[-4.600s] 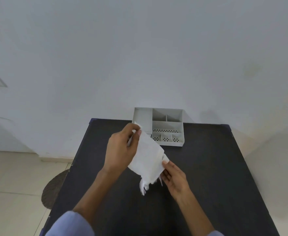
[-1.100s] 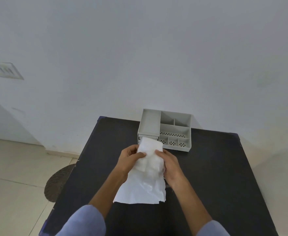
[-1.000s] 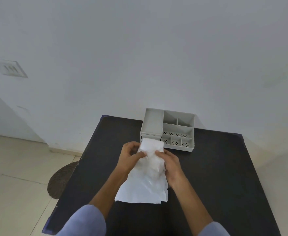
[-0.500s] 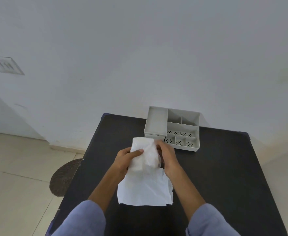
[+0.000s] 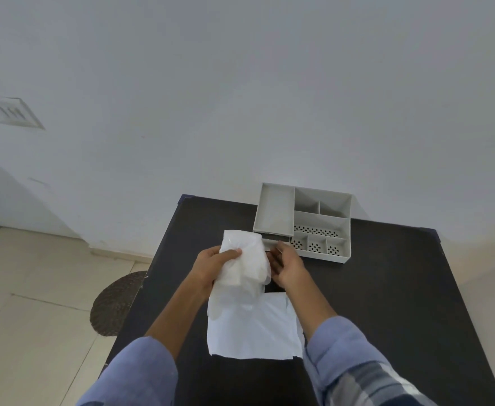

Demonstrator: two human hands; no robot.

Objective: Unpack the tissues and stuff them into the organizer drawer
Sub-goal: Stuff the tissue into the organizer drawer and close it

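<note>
The organizer (image 5: pixel 304 222) sits at the tabletop's (image 5: pixel 386 288) far edge, against the wall (image 5: pixel 240 83). My left hand (image 5: pixel 211 266) holds the tissues (image 5: pixel 244 265) before it, my right hand (image 5: pixel 288 266) just right of them. A sheet (image 5: pixel 252 332) lies nearer me.

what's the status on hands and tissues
Left hand gripping white tissue bundle. Right hand free, by grey plastic organizer. White sheet on black table.

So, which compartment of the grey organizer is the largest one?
The long tray-like compartment on the organizer's left side. It runs front to back; the others beside it are divided into smaller cells.
</note>
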